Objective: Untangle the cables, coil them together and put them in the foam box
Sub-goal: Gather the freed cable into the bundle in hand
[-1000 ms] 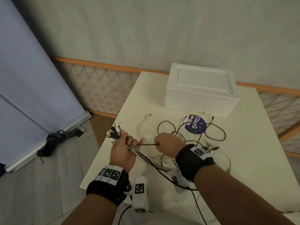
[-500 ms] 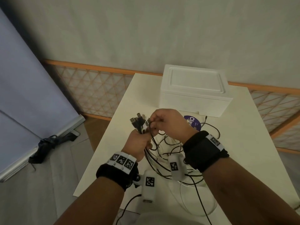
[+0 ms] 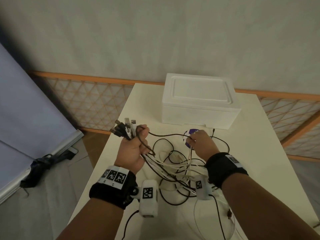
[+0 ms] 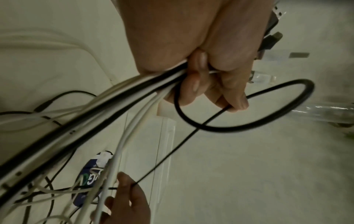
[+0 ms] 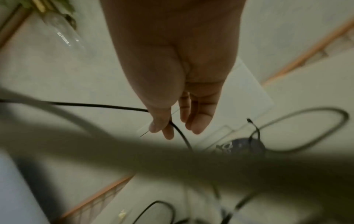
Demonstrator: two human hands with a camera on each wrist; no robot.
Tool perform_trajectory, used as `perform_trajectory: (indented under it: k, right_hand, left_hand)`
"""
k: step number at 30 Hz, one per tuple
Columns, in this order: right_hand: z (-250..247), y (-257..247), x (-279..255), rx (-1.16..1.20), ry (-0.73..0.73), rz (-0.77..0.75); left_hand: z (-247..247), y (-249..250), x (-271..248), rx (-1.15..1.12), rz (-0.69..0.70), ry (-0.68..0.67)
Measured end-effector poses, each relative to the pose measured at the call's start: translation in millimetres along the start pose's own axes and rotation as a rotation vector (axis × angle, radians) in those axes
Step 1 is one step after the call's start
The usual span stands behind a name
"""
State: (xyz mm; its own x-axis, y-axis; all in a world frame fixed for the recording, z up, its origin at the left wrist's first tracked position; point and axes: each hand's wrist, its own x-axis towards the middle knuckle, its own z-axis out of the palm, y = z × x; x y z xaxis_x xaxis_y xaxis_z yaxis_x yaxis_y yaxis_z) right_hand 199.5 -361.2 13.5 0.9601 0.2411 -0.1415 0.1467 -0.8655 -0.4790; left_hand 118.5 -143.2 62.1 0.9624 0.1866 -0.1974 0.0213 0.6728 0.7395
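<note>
Cables [image 3: 174, 163], black and white, lie in a loose tangle on the counter [image 3: 251, 161] on the near side of the foam box [image 3: 199, 104]. The foam box stands at the counter's far edge with its lid on. The left hand [image 3: 133, 149] is raised above the counter, to the left of the foam box and nearer the person; its fingers [image 4: 193, 91] are curled round a bundle of cables, and the plugs [image 3: 125, 129] stick up out of the fist in a fan. From this fist one thin black cable [image 3: 166, 135] loops round and runs across to the right hand [image 3: 202, 144], which hovers just in front of the foam box. There the thumb and forefinger pinch that black cable [image 5: 99, 105], while the other fingers [image 5: 199, 121] stay loosely extended. Under the right hand, just before the foam box, a round purple sticker [image 3: 189, 135] lies on the counter, partly hidden. The remaining cable lengths trail from the left fist down towards the counter's near edge.
</note>
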Motion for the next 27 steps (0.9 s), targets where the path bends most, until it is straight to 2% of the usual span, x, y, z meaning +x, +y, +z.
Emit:
perform_trajectory:
  k: [3, 6, 8, 13, 16, 18, 19, 20, 22, 24, 25, 27]
  right_hand:
    - [-20, -7, 3, 0.116, -0.024, 0.030]
    - [-39, -38, 5, 0.491, -0.026, -0.026]
    - [-52, -58, 2, 0.673, -0.007, -0.085]
    - [-77, -90, -14, 0.940, 0.074, -0.251]
    - [-101, -98, -25, 1.211, 0.214, -0.285]
    - [-123, -101, -30, 1.182, 0.386, -0.310]
    - [-133, -101, -32, 1.114, 0.446, -0.331]
    - [-141, -99, -33, 1.051, 0.498, -0.351]
    - [-150, -95, -35, 0.976, 0.592, -0.355]
    - [-151, -90, -39, 0.754, 0.676, -0.334]
    - [-151, -85, -43, 0.645, 0.708, -0.320]
    - [-153, -84, -53, 0.668, 0.717, -0.330]
  left_hand:
    - [-9, -10, 8, 0.037, -0.065, -0.056]
    - [-6, -31, 16, 0.252, -0.175, -0.048]
    - [1, -46, 21, 0.408, -0.201, -0.069]
    - [3, -66, 28, 0.717, -0.237, -0.137]
    - [-5, -70, 33, 0.966, -0.301, -0.085]
    - [-14, -77, 33, 1.326, -0.315, -0.176]
    - [-16, -81, 30, 1.420, -0.308, -0.231]
    - [-19, -86, 27, 1.463, -0.316, -0.261]
    - [-29, -94, 24, 1.432, -0.371, -0.219]
    - [-35, -97, 24, 1.456, -0.395, -0.176]
    - [-37, -98, 24, 1.479, -0.427, -0.220]
    - [-38, -97, 20, 1.558, -0.478, -0.312]
